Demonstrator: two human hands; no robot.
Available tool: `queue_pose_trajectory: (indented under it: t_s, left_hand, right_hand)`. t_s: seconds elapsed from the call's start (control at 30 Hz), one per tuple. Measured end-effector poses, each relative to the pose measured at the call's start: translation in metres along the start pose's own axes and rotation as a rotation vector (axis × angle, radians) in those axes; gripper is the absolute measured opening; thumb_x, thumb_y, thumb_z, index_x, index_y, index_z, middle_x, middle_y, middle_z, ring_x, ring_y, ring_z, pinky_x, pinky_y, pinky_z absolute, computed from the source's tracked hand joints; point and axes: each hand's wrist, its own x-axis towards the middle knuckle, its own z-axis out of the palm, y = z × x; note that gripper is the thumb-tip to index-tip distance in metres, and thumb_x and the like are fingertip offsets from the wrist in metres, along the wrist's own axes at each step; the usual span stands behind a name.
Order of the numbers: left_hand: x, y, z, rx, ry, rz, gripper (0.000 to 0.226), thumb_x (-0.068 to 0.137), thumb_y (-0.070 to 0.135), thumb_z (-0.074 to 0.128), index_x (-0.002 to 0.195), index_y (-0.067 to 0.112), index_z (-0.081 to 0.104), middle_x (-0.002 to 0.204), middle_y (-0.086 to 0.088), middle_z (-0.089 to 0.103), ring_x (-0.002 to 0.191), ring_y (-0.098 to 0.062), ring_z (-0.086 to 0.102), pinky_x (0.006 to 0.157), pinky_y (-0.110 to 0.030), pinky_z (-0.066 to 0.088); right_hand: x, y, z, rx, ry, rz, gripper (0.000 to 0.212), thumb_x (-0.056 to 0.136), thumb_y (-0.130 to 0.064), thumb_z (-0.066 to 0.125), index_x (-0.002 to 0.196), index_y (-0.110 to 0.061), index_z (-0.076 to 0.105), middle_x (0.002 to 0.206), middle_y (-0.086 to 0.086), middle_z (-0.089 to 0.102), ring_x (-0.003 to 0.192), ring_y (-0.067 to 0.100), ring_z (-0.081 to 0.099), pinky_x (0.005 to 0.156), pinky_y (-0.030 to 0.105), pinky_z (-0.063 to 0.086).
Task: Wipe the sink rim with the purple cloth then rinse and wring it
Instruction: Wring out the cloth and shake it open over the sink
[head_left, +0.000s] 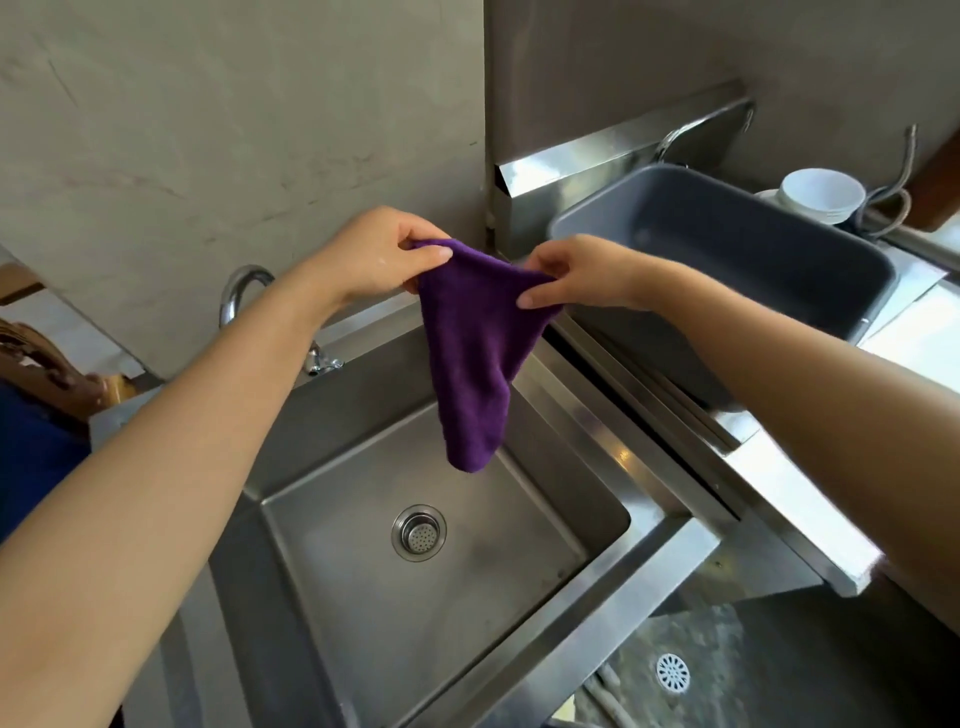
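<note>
The purple cloth (470, 353) hangs in the air above the back right part of the steel sink, its lower tip pointing down over the basin. My left hand (376, 257) pinches its upper left corner. My right hand (576, 273) pinches the upper right corner, so the top edge sags between the two. The sink rim (597, 415) runs along the right side under the cloth. The basin shows a round strainer drain (418, 532). A curved faucet (240, 291) stands at the back left, partly hidden by my left forearm; no water is visible.
A grey plastic tub (727, 244) sits on the steel counter to the right, with white bowls (821, 195) and a hose behind it. A floor drain (672, 673) shows below at the lower right. A concrete wall stands close behind the sink.
</note>
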Motion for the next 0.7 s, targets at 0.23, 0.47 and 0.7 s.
queue_pose_trajectory:
  t_s: [0.23,0.47,0.7]
  left_hand:
    - [0.024,0.027,-0.015,0.222,0.091,0.152,0.021,0.091,0.015,0.052,0.107,0.014,0.066,0.086,-0.010,0.066,0.067,-0.015,0.058,0.068,-0.030,0.053]
    - [0.080,0.095,-0.021,0.260,0.219,0.242,0.025,0.093,0.017,0.049,0.112,0.009,0.063,0.092,-0.009,0.062,0.050,0.000,0.055,0.045,-0.009,0.046]
    - [0.158,0.164,0.005,0.022,0.230,0.274,0.025,0.094,0.012,0.046,0.113,0.004,0.060,0.096,-0.005,0.059,0.092,-0.019,0.063,0.064,-0.025,0.059]
  right_hand:
    - [-0.018,-0.023,-0.068,-0.428,0.052,-0.018,0.029,0.087,-0.022,0.060,0.114,-0.014,0.064,0.103,0.006,0.066,0.090,0.018,0.054,0.084,0.031,0.042]
    - [-0.019,-0.019,-0.152,-0.352,0.387,0.029,0.024,0.082,-0.022,0.065,0.102,-0.008,0.067,0.075,0.010,0.057,0.069,0.021,0.050,0.057,0.022,0.034]
    - [-0.024,0.031,-0.225,-0.015,0.624,0.102,0.022,0.084,-0.015,0.064,0.105,-0.008,0.064,0.071,0.006,0.061,0.042,0.007,0.059,0.042,0.014,0.051]
